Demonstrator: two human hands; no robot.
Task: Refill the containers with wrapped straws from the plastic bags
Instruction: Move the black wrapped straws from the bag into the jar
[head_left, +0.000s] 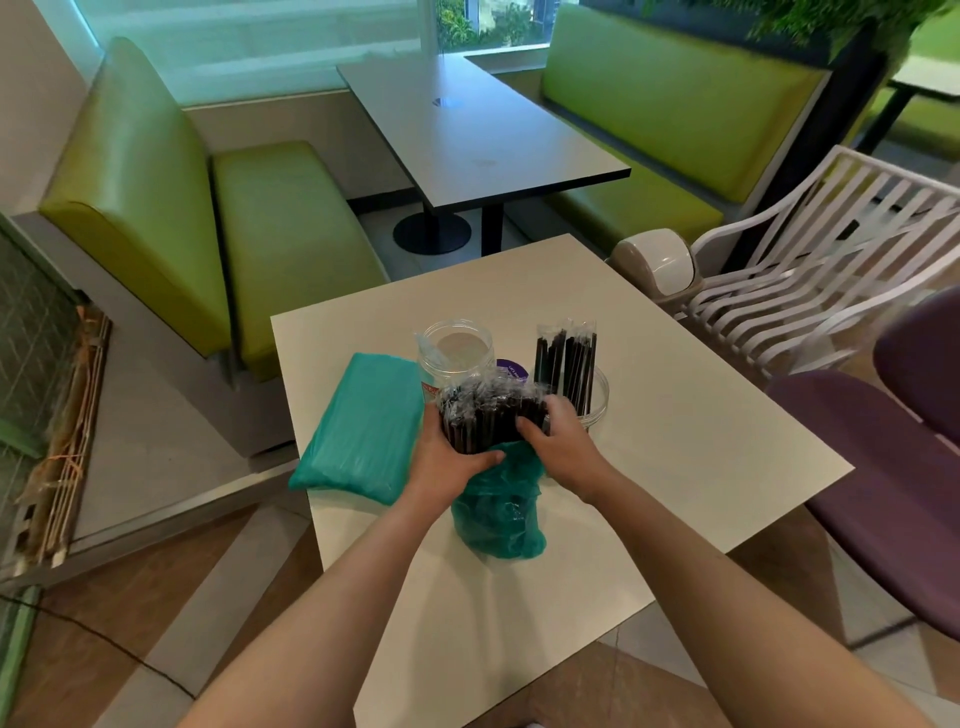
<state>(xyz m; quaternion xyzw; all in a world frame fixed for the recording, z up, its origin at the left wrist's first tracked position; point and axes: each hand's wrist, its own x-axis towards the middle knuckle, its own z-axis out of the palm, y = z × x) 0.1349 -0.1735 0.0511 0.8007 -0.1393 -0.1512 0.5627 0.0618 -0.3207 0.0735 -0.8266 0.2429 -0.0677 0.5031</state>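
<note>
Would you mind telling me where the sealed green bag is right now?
In the head view, the sealed green bag lies on the left part of the white table, beside the left hand and just left of the empty clear jar.

One head-worn wide-angle view, looking forward and down from above, close over the white table (675, 415), booth seats (291, 249) farther behind

I can read no text here: the purple lid (511, 370) carries small white print, too blurred to make out.
</note>
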